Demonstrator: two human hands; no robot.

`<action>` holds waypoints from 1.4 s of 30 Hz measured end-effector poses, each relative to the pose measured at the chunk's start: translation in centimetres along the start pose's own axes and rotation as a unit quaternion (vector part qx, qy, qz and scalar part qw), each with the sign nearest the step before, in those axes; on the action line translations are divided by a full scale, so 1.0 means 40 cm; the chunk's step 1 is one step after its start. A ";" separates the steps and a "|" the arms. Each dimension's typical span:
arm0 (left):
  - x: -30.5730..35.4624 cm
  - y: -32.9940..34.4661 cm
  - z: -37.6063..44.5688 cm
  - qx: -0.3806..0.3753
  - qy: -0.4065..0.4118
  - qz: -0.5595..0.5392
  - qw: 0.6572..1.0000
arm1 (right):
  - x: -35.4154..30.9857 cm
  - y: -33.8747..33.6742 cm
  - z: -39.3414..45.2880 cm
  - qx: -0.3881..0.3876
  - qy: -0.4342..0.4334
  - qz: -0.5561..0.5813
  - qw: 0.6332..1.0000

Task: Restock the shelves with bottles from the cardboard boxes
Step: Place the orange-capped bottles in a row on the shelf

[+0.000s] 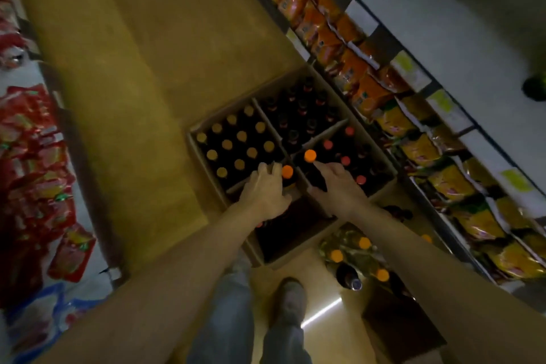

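Gripping orange-capped bottles (pixel 310 156) (one each), both hands (pixel 267 193) reach into boxes (pixel 206 174).

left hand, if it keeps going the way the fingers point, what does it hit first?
Probably the yellow-capped dark bottles in the brown cardboard box. The left hand points up-frame towards them, with the orange-capped dark bottle just beside its fingers. Depth is unclear.
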State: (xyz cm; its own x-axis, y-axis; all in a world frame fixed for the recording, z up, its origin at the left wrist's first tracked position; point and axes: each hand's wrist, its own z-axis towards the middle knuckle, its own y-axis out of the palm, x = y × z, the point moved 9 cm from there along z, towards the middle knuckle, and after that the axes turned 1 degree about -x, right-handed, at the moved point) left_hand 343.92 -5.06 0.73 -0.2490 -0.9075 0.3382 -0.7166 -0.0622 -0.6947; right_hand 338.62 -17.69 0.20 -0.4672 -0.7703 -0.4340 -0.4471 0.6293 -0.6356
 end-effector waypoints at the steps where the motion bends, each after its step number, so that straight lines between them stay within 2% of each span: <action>1: -0.003 0.017 0.041 -0.010 0.005 0.006 1.000 | 0.018 0.018 0.033 -0.005 0.002 0.007 1.000; 12: -0.035 0.202 0.378 -0.106 0.054 0.088 0.989 | 0.138 0.111 0.378 0.032 0.054 -0.010 0.998; 18: -0.077 0.292 0.491 -0.142 0.058 0.136 0.979 | 0.207 0.157 0.509 0.007 0.079 -0.043 0.996; 21: -0.075 0.312 0.524 -0.115 0.087 0.166 0.975 | 0.222 0.170 0.554 0.022 0.091 -0.060 0.994; 25: -0.058 0.297 0.543 -0.059 0.128 0.245 0.959 | 0.212 0.159 0.585 0.091 0.089 -0.083 0.988; 31: -0.047 0.210 0.505 0.001 0.131 0.179 0.975 | 0.200 0.105 0.511 0.151 0.084 -0.014 0.985; 36: 0.015 0.088 0.393 0.028 0.146 0.185 0.971 | 0.136 -0.012 0.369 0.180 0.067 -0.013 0.981; 42: 0.140 -0.138 0.206 0.059 0.153 0.218 0.962 | -0.010 -0.201 0.152 0.220 0.017 -0.034 0.975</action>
State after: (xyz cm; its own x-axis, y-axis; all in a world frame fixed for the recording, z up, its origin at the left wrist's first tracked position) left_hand 351.87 -13.21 1.23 -0.7028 -0.6938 0.1573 -0.4260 0.2333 -0.8741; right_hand 347.01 -23.06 1.60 -0.4769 -0.7998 -0.3644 -0.1115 0.4663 -0.8776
